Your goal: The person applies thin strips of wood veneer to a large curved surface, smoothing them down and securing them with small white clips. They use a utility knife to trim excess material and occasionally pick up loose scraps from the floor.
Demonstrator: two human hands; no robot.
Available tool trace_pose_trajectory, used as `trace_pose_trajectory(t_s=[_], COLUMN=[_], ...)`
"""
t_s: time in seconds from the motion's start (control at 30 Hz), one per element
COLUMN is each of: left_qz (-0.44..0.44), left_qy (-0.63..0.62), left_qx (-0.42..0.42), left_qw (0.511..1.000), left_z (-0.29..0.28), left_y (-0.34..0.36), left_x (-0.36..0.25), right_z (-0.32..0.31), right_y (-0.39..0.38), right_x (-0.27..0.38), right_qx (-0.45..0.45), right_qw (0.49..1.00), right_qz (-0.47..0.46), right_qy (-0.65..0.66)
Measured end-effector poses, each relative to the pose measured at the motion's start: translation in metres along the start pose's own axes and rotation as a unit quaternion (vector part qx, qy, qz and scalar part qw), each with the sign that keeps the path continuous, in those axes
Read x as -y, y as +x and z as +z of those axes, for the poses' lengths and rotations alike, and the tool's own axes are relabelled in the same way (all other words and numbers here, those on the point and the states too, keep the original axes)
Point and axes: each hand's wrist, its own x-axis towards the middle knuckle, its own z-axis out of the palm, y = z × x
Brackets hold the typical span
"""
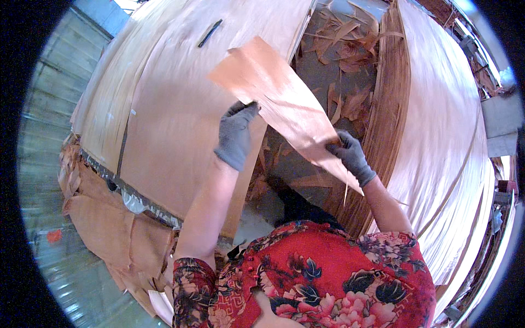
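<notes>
A long, narrow strip of wood veneer (295, 106) is stretched between my two gloved hands, slanting from upper left down to the right. My left hand (236, 134), in a grey glove, pinches its near edge towards the upper end. Nearer its lower, tapered end, my right hand (351, 156) grips it, also in a grey glove. A thin splinter dangles below that end. Under the strip's upper part lies a wide, pale veneer sheet (186, 120) on the left-hand table. A dark, slim cutter-like tool (210, 33) rests on that sheet, away from both hands.
On the right rises a tall stack of veneer sheets (437, 109) with ragged brown edges. Broken veneer scraps (350, 54) litter the floor of the gap between stack and table. Brown sheets (115, 229) hang beside the table's lower left edge.
</notes>
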Motion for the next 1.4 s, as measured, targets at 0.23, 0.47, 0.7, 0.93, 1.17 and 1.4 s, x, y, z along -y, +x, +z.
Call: trace_pose_trajectory(t_s=[0.23,0.47,0.7,0.93,1.17,1.4], left_qz=[-0.002,0.064,0.078,0.103,0.078,0.095], left_qy=[-0.193,-0.304,-0.174,0.511,0.57,0.565], left_qx=[-0.118,-0.06,-0.292,-0.463,-0.399,-0.38], left_qw=[0.974,0.949,0.937,0.717,0.714,0.726], left_z=[-0.029,-0.106,-0.269,-0.271,-0.25,-0.248], left_y=[-0.006,-0.012,-0.021,-0.022,-0.013,-0.014], left_x=[-0.023,-0.034,0.042,0.087,0.065,0.068], right_z=[-0.042,-0.054,-0.044,0.091,0.26,0.279], right_y=[0.037,0.029,0.099,0.232,0.47,0.626], right_x=[0.01,0.032,0.065,0.072,0.08,0.051], right_qx=[-0.136,0.109,-0.003,0.059,0.01,0.031], right_qw=[0.98,0.796,0.781,0.926,0.906,0.704], right_qz=[-0.027,0.108,0.043,-0.16,-0.223,-0.294], right_qy=[-0.145,-0.586,-0.623,-0.336,-0.36,-0.645])
